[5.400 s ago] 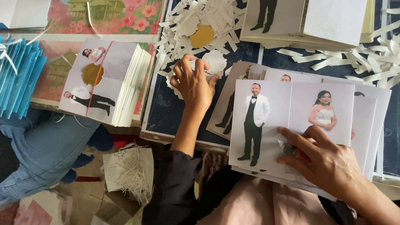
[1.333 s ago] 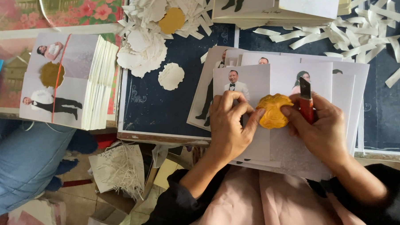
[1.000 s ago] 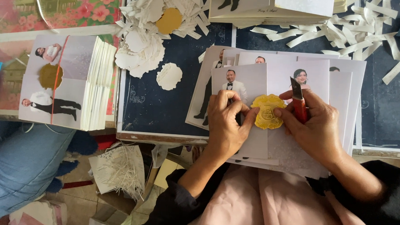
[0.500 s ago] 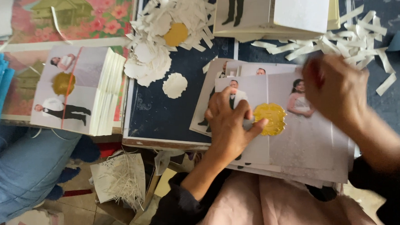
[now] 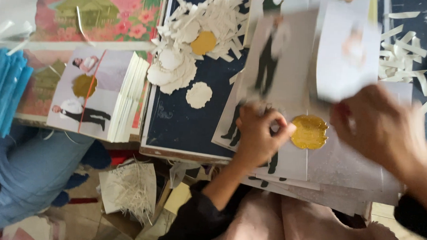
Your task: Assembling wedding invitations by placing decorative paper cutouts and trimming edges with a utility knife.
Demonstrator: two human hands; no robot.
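My left hand (image 5: pixel 259 136) rests with curled fingers on the top photo card (image 5: pixel 335 159) of a stack at the table's near edge. Its thumb lies just left of a round gold seal (image 5: pixel 309 132) stuck on that card. My right hand (image 5: pixel 383 130), blurred, is right of the seal. It grips the lower edge of another photo card (image 5: pixel 296 52) raised above the stack, which shows a man in a dark suit and a woman in white. Nothing shows inside my left hand.
A dark blue board (image 5: pixel 185 123) carries white round backings (image 5: pixel 198 95) and a heap of paper scraps with one gold seal (image 5: pixel 203 42). A stack of finished cards (image 5: pixel 101 95) lies left, blue sheets (image 5: pixel 4 96) far left, and white strips (image 5: pixel 397 60) top right.
The gold seal has been stuck onto the top card. My right hand went up to the right, then came back down holding a raised photo card. My left hand's fingers have curled.
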